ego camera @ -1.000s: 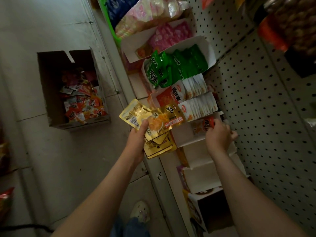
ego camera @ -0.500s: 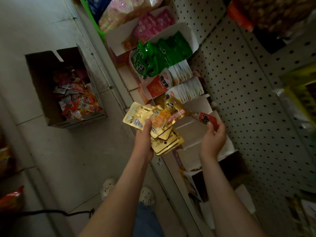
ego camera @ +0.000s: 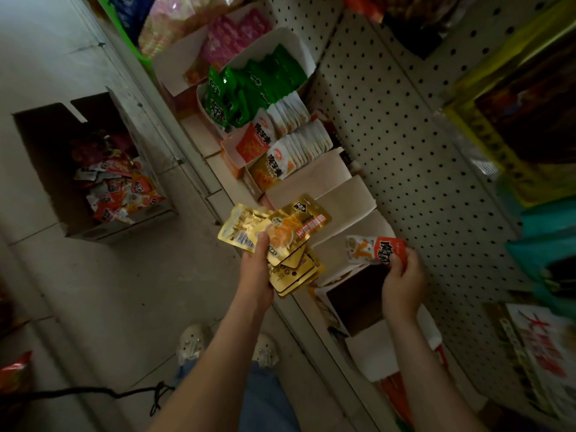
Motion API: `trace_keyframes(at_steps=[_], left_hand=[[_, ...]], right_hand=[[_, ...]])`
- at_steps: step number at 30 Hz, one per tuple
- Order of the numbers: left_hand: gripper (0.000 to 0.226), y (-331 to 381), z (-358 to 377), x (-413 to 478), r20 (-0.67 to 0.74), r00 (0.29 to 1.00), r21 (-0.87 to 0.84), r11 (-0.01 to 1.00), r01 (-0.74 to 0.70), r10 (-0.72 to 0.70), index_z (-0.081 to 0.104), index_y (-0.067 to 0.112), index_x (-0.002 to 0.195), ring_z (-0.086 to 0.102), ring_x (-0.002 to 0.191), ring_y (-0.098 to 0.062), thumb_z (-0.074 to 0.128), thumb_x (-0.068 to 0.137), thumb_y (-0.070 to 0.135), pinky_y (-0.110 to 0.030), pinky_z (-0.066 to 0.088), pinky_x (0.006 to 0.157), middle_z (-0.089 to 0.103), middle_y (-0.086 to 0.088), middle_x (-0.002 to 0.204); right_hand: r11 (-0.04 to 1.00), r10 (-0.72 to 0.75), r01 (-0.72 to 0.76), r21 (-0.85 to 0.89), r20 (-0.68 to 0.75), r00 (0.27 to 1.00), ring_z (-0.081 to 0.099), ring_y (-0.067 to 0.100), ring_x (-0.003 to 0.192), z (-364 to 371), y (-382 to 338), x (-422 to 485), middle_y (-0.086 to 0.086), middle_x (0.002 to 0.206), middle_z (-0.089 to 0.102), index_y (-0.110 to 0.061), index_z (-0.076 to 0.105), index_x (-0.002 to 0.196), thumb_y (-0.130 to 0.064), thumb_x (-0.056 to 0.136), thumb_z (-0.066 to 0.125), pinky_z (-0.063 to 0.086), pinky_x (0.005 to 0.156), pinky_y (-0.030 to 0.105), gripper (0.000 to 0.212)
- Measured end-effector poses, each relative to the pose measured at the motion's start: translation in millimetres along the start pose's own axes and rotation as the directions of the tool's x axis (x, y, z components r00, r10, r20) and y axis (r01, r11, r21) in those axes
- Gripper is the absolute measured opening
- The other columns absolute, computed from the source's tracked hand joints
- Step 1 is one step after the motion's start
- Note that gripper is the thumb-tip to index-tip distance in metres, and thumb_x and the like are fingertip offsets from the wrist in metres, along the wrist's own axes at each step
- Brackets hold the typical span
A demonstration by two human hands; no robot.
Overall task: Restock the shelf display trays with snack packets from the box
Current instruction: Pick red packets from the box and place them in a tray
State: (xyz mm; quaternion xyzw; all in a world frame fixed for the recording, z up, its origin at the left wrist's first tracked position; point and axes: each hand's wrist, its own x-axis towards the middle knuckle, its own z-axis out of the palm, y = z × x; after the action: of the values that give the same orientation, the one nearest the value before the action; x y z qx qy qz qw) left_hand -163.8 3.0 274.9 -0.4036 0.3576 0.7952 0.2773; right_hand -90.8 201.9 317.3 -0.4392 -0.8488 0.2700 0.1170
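Note:
My left hand (ego camera: pixel 257 269) grips a fanned stack of gold snack packets (ego camera: pixel 280 235) in front of the shelf edge. My right hand (ego camera: pixel 403 280) pinches one red-and-white snack packet (ego camera: pixel 374 249) by its right end, held above the white display trays (ego camera: pixel 343 194). Two of those trays beside my hands show only bare white card. The cardboard box (ego camera: pixel 90 169) sits on the floor to the left, with several red and orange packets inside.
Farther along the shelf, trays hold green packets (ego camera: pixel 249 85), white-and-orange packets (ego camera: pixel 293 148) and pink packets (ego camera: pixel 230 39). A pegboard wall (ego camera: pixel 405 135) backs the shelf. A dark open carton (ego camera: pixel 352 297) lies below my right hand. A black cord (ego camera: pixel 93 392) crosses the floor.
My right hand drew back out of the white tray with a red-and-white packet pinched in it and lifted it clear. My left hand kept its hold on the gold stack.

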Motion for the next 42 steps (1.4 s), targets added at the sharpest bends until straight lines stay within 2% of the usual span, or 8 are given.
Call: trace_keyframes(at_steps=[7,16,21,24,29,33,37,42], left_hand=[[0.044,-19,-3,12,0.052,0.998,0.105,0.994,-0.043,0.037,0.048,0.010,0.134,0.070,0.095,-0.028,0.055,0.096,0.031,-0.041,0.059,0.072,0.069,-0.015,0.113],[0.034,-20,4,15,0.186,0.981,0.234,0.972,0.004,-0.049,0.054,0.010,0.127,0.072,0.088,-0.027,0.055,0.097,0.027,-0.038,0.059,0.064,0.073,-0.014,0.105],[0.033,-9,14,14,0.239,0.967,0.247,0.969,0.025,-0.086,0.056,0.011,0.125,0.070,0.097,-0.032,0.057,0.095,0.025,-0.049,0.057,0.083,0.071,-0.016,0.109],[0.029,-3,19,14,0.269,0.959,0.243,0.970,0.017,-0.084,0.058,0.011,0.121,0.070,0.093,-0.031,0.059,0.094,0.022,-0.052,0.055,0.087,0.071,-0.017,0.108],[0.037,7,17,16,0.281,0.959,0.212,0.977,-0.020,-0.041,0.056,0.010,0.122,0.071,0.090,-0.030,0.059,0.090,0.028,-0.044,0.059,0.073,0.072,-0.015,0.104],[0.064,12,12,21,0.224,0.974,0.232,0.972,-0.016,-0.038,0.053,0.010,0.130,0.067,0.104,-0.035,0.049,0.084,0.054,-0.052,0.054,0.088,0.069,-0.018,0.115],[0.046,18,12,26,0.160,0.987,0.228,0.974,-0.009,-0.028,0.053,0.011,0.130,0.069,0.100,-0.033,0.046,0.098,0.044,-0.047,0.057,0.083,0.071,-0.015,0.111],[0.037,29,9,34,0.095,0.995,0.224,0.974,-0.033,0.012,0.053,0.011,0.126,0.072,0.086,-0.028,0.049,0.099,0.034,-0.039,0.058,0.071,0.074,-0.013,0.100]], right_hand=[[0.881,-0.255,0.285,-0.379,0.128,0.958,0.054,0.024,0.103,34,4,33,0.006,0.105,0.064,-0.010,0.062,0.104,-0.010,0.093,0.053,0.033,0.094,0.039,0.014],[0.836,-0.127,0.123,-0.535,0.029,0.991,0.042,0.024,0.121,42,5,62,0.008,0.125,0.052,-0.012,0.054,0.117,-0.014,0.089,0.058,0.028,0.102,0.040,0.028],[0.972,-0.211,0.214,-0.098,0.042,0.977,0.047,0.022,0.113,38,-31,55,0.008,0.123,0.048,-0.010,0.049,0.126,-0.016,0.091,0.058,0.040,0.091,0.031,0.036],[0.950,-0.109,-0.012,0.312,0.366,0.924,0.055,0.015,0.099,37,-60,40,-0.001,0.114,0.050,-0.021,0.040,0.132,-0.028,0.088,0.065,0.052,0.078,0.032,0.052],[0.952,0.082,-0.237,0.191,0.588,0.805,0.047,0.022,0.116,46,-63,38,-0.004,0.122,0.046,-0.030,0.029,0.135,-0.030,0.064,0.086,0.044,0.098,0.045,0.091],[0.927,0.098,-0.321,0.191,0.703,0.704,0.066,0.021,0.097,43,-64,43,-0.002,0.096,0.070,-0.009,0.062,0.112,-0.019,0.071,0.080,0.051,0.078,0.032,0.045],[0.924,0.098,-0.280,0.262,0.545,0.833,0.068,0.022,0.092,32,-63,60,0.000,0.091,0.073,-0.015,0.066,0.101,-0.017,0.075,0.078,0.053,0.082,0.036,0.029],[0.999,-0.009,-0.005,0.046,0.295,0.956,0.055,0.009,0.079,20,-74,80,-0.005,0.099,0.055,-0.016,0.054,0.113,-0.013,0.089,0.064,0.036,0.053,0.015,0.027]])
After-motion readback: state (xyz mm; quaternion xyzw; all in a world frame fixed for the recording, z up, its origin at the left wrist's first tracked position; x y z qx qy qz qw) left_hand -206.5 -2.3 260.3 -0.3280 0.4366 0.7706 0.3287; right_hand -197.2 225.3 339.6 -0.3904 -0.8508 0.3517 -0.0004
